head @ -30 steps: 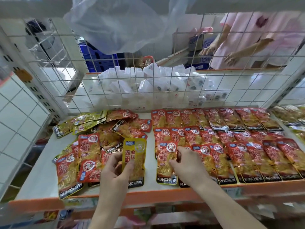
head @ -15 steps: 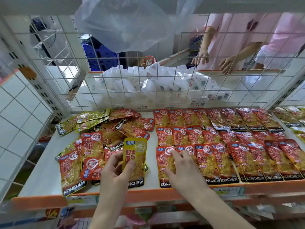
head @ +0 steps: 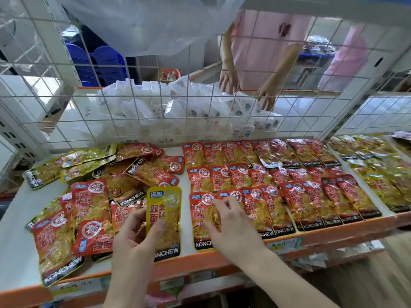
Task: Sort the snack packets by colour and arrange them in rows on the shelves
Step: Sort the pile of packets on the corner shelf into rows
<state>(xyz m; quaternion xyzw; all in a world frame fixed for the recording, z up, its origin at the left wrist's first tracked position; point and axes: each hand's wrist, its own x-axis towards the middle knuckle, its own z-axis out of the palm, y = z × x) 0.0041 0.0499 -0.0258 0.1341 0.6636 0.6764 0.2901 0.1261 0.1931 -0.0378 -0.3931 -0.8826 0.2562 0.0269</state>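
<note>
The left hand [head: 135, 236] gripped a yellow foil snack packet [head: 165, 210] upright. The right hand [head: 233, 227] lay loose, pressing a red foil snack packet [head: 200, 211] onto the white shelf [head: 13, 218].

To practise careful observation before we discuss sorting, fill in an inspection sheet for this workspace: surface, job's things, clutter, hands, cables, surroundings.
Surface: white shelf, orange front edge, mostly covered by packets.
Job's things: red packets in rows at the middle; yellow packets further right; mixed loose pile on the left.
Clutter: plastic bag hanging overhead.
Hands: left hand holds a yellow packet; right hand rests its fingers on a front-row red packet.
Cables: nothing seen.
Surroundings: wire grid behind; white packets and another person's hands beyond it.
</note>
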